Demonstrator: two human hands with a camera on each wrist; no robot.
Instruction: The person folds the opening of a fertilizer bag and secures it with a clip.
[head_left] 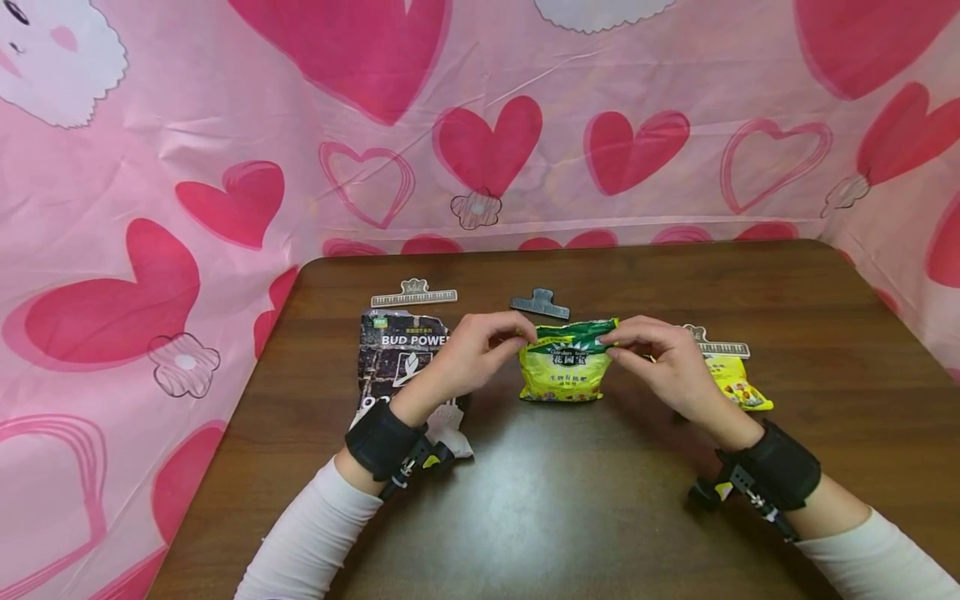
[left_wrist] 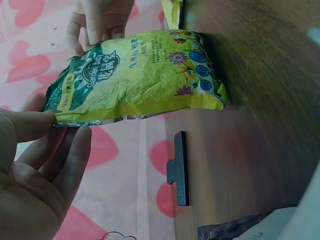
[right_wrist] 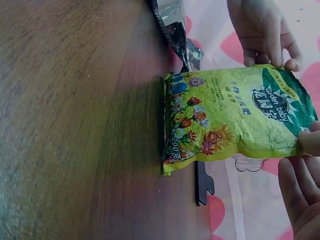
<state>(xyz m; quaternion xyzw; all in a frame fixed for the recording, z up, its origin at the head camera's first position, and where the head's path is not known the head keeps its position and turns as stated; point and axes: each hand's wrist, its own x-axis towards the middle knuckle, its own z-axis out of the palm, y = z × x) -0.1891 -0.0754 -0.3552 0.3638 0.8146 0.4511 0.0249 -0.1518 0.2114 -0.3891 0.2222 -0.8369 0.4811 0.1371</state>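
Tabletop of dark wood grain, walled on three sides by pink heart-print sheeting. I hold the yellow-green fertilizer bag upright at table centre, my left hand and right hand each pinching a top corner. Dark clip lies just behind; black Bud Power bag to the left.

Lower part of the black bag covered by the left hand, its print readable only in part. Second yellow packet largely hidden behind the right hand, with the clip above it partly masked. Small print on the standing yellow-green bag too fine to read, perhaps a weight figure.
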